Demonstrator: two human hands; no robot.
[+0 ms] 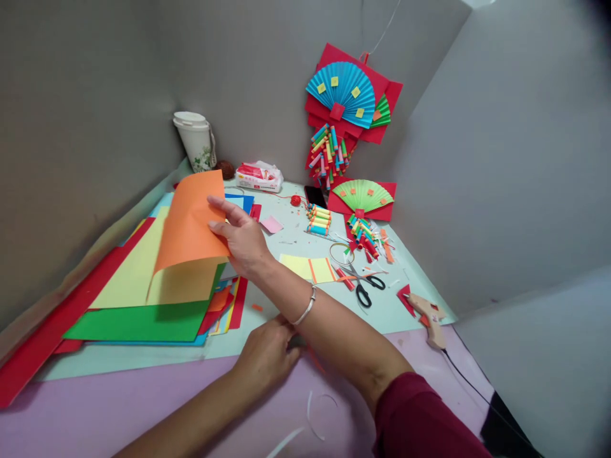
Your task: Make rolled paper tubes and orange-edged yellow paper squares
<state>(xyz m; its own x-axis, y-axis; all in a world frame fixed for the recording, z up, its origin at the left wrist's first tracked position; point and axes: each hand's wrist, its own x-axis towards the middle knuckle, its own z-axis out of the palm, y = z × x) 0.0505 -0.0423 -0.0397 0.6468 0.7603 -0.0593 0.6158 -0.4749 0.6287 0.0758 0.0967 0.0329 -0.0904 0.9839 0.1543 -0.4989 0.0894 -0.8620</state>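
Note:
My right hand (pixel 243 238) reaches across to the left and pinches the right edge of an orange paper sheet (pixel 193 219). The sheet is lifted and curls above the stack. Under it lie a pale yellow sheet (pixel 126 273), a green sheet (pixel 143 323) and other coloured papers. My left hand (pixel 268 350) is low at the table's front, below my right forearm. Its fingers are closed round a small greyish thing (pixel 296 341), mostly hidden, whose kind I cannot make out.
Scissors (pixel 363 283) lie beside a yellow strip with orange lines (pixel 308 268). A hot glue gun (pixel 429 318) with its cord is at right. Rolled paper tubes (pixel 319 219), a paper fan decoration (pixel 363 197), a tissue pack (pixel 259 176) and a lidded cup (pixel 195 141) stand further back.

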